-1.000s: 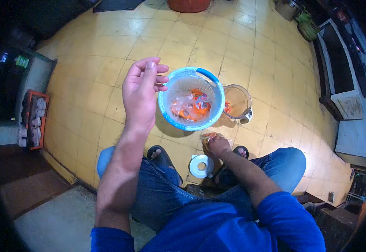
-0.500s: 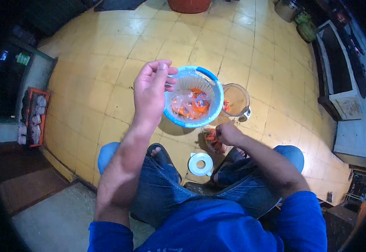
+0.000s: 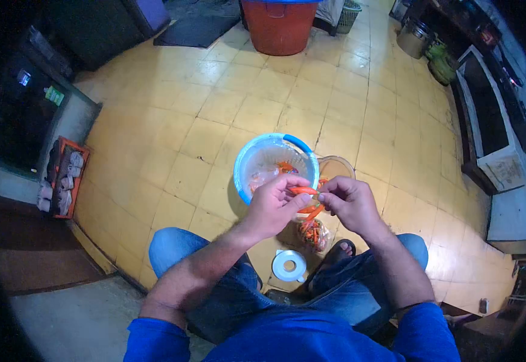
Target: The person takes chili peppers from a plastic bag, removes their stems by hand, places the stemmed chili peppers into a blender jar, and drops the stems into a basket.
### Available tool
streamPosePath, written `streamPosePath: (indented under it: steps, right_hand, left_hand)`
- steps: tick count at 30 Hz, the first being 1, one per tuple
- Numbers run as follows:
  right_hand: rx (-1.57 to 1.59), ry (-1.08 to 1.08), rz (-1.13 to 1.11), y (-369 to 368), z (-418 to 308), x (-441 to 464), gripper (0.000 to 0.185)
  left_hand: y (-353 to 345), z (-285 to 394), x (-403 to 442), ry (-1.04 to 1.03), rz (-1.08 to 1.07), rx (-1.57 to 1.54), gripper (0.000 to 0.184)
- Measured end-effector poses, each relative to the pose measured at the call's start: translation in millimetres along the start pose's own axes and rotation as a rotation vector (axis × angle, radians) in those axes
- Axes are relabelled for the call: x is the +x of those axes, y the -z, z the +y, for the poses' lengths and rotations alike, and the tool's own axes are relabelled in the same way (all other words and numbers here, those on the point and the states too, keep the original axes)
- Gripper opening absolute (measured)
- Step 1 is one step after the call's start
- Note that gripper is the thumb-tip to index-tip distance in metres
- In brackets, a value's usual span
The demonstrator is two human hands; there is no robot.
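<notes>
Chilli (image 3: 301, 190) held up near basket (image 3: 242, 158); left hand (image 3: 273, 207) fingers clamped on it, right hand (image 3: 352, 207) fingertips pinched together at its end; some red pieces (image 3: 322, 181) already in jug (image 3: 340, 166); many more chillies (image 3: 311, 233) left in bag (image 3: 322, 244)

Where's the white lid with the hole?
In the head view, the white lid lies on the yellow tiles, low and slightly right of centre, just below and left of the bag of red chilies.
</notes>
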State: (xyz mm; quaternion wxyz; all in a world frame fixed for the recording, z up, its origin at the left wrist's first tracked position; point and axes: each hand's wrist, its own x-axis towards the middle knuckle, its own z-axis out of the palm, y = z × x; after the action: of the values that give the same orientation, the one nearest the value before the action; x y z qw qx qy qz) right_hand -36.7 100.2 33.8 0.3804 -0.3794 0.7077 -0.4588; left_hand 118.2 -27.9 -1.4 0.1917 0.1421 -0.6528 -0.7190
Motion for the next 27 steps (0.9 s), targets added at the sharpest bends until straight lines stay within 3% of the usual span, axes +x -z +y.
streamPosePath:
  steps: [4,6,8,12,14,18,20,22,25,27]
  right_hand:
    - [-0.068,0.105,0.095,-2,0,2,0.007]
    - [-0.284,0.322,0.149,1,-2,2,0.01]
    - [-0.323,0.387,0.156,4,-4,2,0.011]
    - [-0.368,0.459,0.005,4,0,3,0.009]
    - [-0.343,0.481,-0.058,2,5,6,0.008]
    - [-0.239,0.281,-0.077,-1,18,17,0.008]
    - [-0.188,0.17,-0.034,-2,20,22,0.012]
    - [-0.122,0.033,-0.005,-4,15,29,0.015]
    - [-0.015,-0.005,-0.007,-10,22,33,0.027]
    - [0.053,-0.025,0.012,-12,21,33,0.031]
  left_hand:
    - [-3,-3,4,0.078,0.075,-0.155,0.021]
    - [-3,0,7,0.109,0.077,-0.171,0.018]
    - [0,4,7,0.237,0.014,-0.093,0.015]
    - [11,6,11,0.254,-0.044,-0.01,0.012]
    - [23,8,15,0.151,-0.239,0.324,0.011]
    - [41,18,20,0.176,-0.126,0.421,0.012]
    - [49,25,23,0.177,0.051,0.484,0.013]
    - [54,22,26,0.239,0.115,0.438,0.013]
    - [54,15,25,0.194,0.183,0.362,0.014]
    - [51,2,24,0.221,0.142,0.12,0.016]
